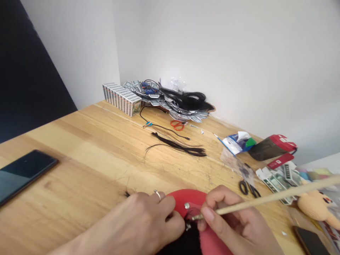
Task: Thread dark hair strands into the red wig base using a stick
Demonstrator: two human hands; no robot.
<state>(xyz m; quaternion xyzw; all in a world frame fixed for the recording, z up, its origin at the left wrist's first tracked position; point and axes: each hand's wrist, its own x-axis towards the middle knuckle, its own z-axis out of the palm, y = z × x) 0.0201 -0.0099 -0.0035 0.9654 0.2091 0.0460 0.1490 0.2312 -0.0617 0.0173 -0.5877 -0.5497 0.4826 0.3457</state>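
A long pale wooden stick (276, 198) is pinched between the thumb and fingers of my right hand (233, 219). Its narrow, darker tip sits over a round red piece (187, 196) low in the view. Fine dark strands (193, 212) and small silvery pins (186, 205) show around that tip. Curled at the left side of the red piece is my left hand (151, 219), wearing a ring (157, 194); its fingers are closed, and what they grip is hidden. Black material (183, 242) lies under both hands, beside a pink part (212, 241).
Behind the hands lie a bundle of black hair (183, 147), a cable (170, 129) and orange scissor handles (177, 125). Small boxes (122, 99) stand at the back. A phone (26, 173) lies left; black scissors (249, 189) and a yellowish doll (316, 207) are right.
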